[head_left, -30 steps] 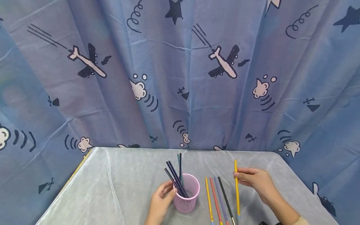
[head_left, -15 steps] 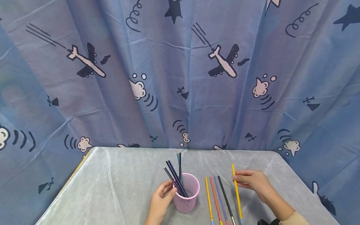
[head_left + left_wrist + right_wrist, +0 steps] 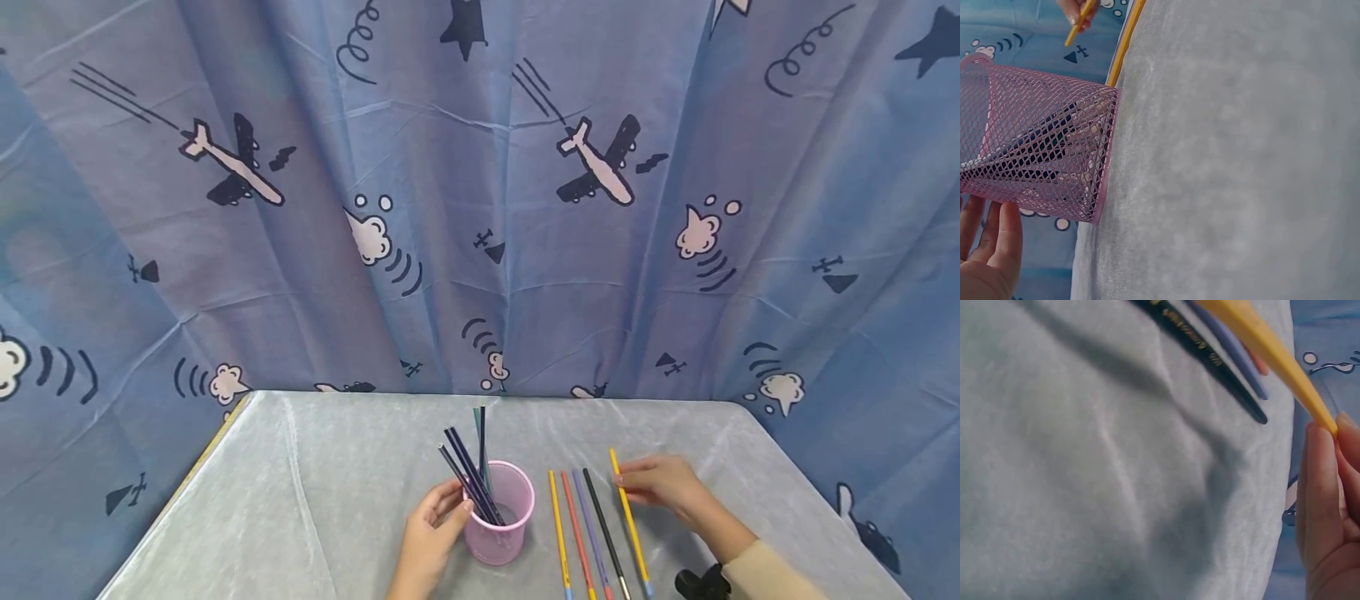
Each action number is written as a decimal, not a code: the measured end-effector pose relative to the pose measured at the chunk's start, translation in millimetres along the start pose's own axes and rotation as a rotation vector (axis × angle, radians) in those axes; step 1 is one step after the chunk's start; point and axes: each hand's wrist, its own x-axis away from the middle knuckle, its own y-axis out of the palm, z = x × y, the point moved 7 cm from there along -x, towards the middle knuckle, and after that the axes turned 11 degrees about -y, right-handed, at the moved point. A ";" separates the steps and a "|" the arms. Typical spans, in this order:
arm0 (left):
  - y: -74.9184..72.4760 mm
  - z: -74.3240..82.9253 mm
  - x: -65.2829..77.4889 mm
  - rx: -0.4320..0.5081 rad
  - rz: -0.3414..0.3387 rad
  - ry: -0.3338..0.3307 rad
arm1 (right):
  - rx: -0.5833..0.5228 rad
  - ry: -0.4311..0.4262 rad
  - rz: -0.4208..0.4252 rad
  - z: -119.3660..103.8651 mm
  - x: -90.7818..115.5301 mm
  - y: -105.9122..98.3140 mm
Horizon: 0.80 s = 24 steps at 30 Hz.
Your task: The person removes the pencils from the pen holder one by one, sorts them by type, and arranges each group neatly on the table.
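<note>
The left hand (image 3: 427, 537) curls round the side of the pink cup (image 3: 495, 546); to its right lies a row of brushes (image 3: 577, 533). Farther right, the right hand (image 3: 667, 487) pinches a yellow brush (image 3: 631, 521) near its far end; setting it down neatly probably calls for lining it up with the row.

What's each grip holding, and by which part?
The right grip pinches a yellow stick near its far end; the left grip holds the pink mesh cup by its side, near the top.
</note>
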 end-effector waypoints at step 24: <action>0.1 -2.1 -2.0 -0.006 -0.019 -0.002 | 0.073 0.040 -0.022 28.0 -15.9 16.7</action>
